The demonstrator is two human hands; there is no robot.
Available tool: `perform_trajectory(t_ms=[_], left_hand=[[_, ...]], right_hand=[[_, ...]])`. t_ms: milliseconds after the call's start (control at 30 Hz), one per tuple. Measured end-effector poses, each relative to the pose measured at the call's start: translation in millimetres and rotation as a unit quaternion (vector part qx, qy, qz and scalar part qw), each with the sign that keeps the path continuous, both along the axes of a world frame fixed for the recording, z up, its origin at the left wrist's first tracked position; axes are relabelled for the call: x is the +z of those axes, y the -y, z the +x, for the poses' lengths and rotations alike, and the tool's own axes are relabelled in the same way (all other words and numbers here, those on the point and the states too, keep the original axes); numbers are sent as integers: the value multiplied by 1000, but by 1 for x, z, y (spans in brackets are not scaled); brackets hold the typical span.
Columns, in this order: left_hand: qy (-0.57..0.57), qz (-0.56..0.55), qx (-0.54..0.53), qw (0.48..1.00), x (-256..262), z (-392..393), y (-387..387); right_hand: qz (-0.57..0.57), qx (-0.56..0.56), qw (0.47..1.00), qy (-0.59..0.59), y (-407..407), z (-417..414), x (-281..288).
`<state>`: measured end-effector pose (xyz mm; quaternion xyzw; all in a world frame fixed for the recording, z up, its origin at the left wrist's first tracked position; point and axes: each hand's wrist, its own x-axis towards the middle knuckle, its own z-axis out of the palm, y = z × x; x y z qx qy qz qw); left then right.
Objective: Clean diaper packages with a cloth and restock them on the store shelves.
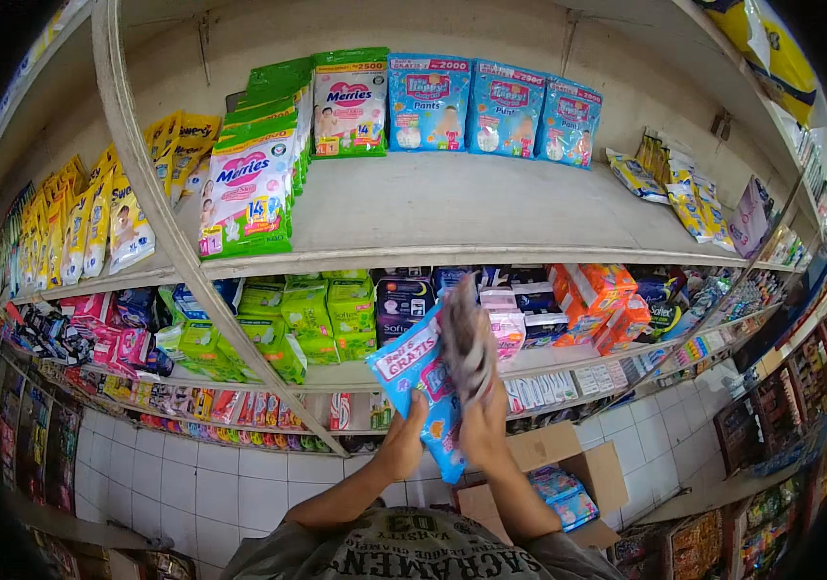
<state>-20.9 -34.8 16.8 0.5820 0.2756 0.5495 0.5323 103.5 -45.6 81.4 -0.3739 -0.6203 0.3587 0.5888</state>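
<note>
My left hand [404, 441] grips a blue Baby Happy diaper-pants pack [408, 366], tilted in front of the lower shelf. In my right hand [486, 429] is a grey-brown rag or duster [468, 341], too blurred to tell which; it overlaps the pack's right side. Above my hands, three similar blue packs [428, 105] stand against the back of the upper shelf [442, 206]. To their left are rows of green-and-white Merries packs [247, 192]. Below on the floor, an open cardboard box [606, 475] holds more blue packs [564, 496].
Yellow Sweety packs [130, 221] are on the far left, beyond a slanting shelf post [149, 167]. Other yellow packs [696, 199] lie at the upper shelf's right end. Green [308, 319] and orange packs [591, 304] fill the shelf underneath. More stocked shelving [769, 420] stands at right.
</note>
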Motion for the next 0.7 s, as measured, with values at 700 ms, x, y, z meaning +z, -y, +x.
perform_trajectory(t_ms=[700], left_hand=[[74, -68, -94, 990, 1, -7, 12]], right_hand=[[61, 12, 996, 71, 2, -12, 24]])
